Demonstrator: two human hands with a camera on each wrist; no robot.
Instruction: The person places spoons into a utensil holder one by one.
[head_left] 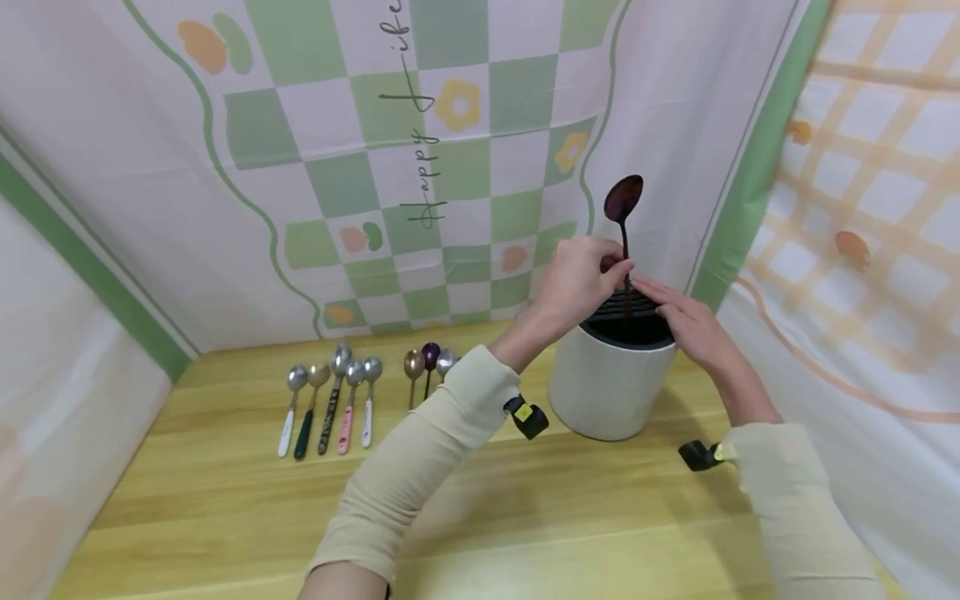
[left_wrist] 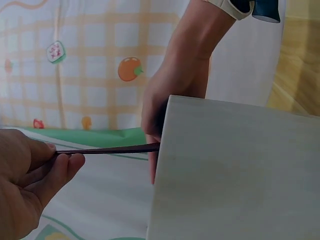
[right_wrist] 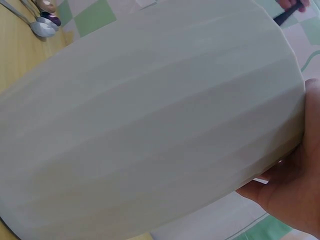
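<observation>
Pinching a dark spoon (head_left: 623, 208) by its handle, the left hand (head_left: 581, 279) holds it upright in the slotted top of a white holder (head_left: 611, 383). Fingers straight, the right hand (head_left: 686, 321) rests on the rim. More spoons (head_left: 337, 400) lie left on the table (head_left: 225, 517).

surface: wooden table (head_left: 225, 517) | on it: white holder (head_left: 609, 387); row of spoons (head_left: 352, 392)
</observation>
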